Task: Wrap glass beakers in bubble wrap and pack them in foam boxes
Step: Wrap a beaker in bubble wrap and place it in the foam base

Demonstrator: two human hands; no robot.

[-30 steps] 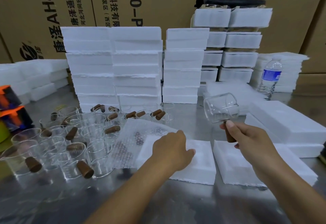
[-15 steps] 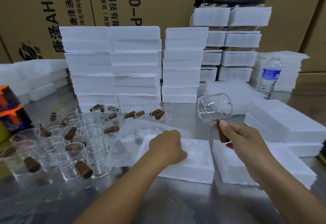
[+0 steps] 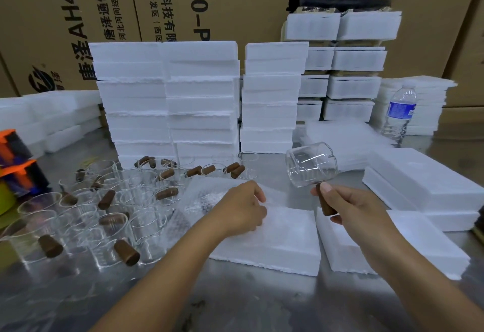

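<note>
Glass beaker [image 3: 311,166] stuck up above the right hand [image 3: 352,207], whose fingers squeezed its brown handle [image 3: 325,202]; left hand [image 3: 239,207] pinched bubble wrap [image 3: 207,197].

You are holding a clear, glossy glass beaker [image 3: 311,165] by its matt brown wooden handle [image 3: 325,204]. Your other fingers are pressing dimpled, translucent plastic wrap [image 3: 207,195] at centre. Grainy matt white foam [image 3: 275,240] is lying on the brushed, dully reflective metal table [image 3: 248,303].

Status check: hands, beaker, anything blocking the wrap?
Right hand holds beaker by its brown handle, tilted, in the air. Left hand on bubble wrap. Beaker unwrapped. Nothing between them.
</note>
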